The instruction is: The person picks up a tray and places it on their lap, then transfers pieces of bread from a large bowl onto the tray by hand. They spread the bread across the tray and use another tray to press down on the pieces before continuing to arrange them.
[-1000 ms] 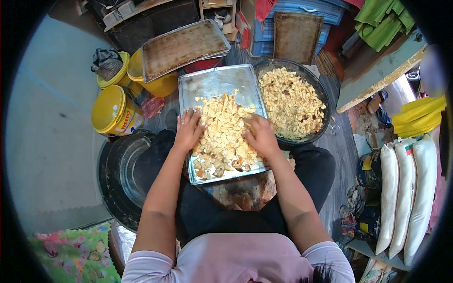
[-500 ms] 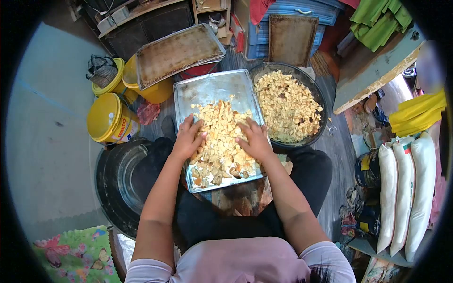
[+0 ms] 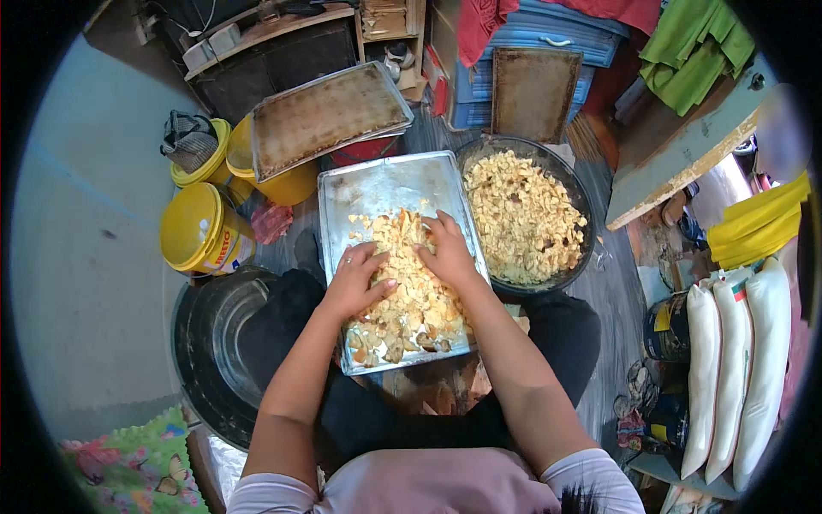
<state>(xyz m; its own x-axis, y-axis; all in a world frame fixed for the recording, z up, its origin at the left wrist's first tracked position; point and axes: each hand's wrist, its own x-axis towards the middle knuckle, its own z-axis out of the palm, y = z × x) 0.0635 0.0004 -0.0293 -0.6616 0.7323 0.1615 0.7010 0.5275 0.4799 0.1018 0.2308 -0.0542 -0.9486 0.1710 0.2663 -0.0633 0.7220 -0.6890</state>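
Observation:
A metal baking tray (image 3: 355,188) lies between my legs, its near half covered by a heap of pale, broken bread-like pieces (image 3: 415,295), some with brown crust. My left hand (image 3: 360,278) rests on the left side of the heap, fingers spread and bent over the pieces. On the heap's right side is my right hand (image 3: 445,250), its fingers apart and pointing away from me. Both palms face down, touching the pieces without gripping any that I can see. Right of the tray stands a round black basin (image 3: 585,201), full of similar pieces (image 3: 522,218).
At left stand an empty-looking black tub (image 3: 193,343) and a yellow bucket (image 3: 190,231). Stacked baking trays (image 3: 330,116) lie over buckets behind. Another tray (image 3: 535,94) leans on blue drawers (image 3: 556,26). Long white sacks (image 3: 736,368) stand at right.
My hands have moved closer together over the heap, drawing the pieces inward into a narrower pile. The whole view has shifted slightly, with things appearing lower.

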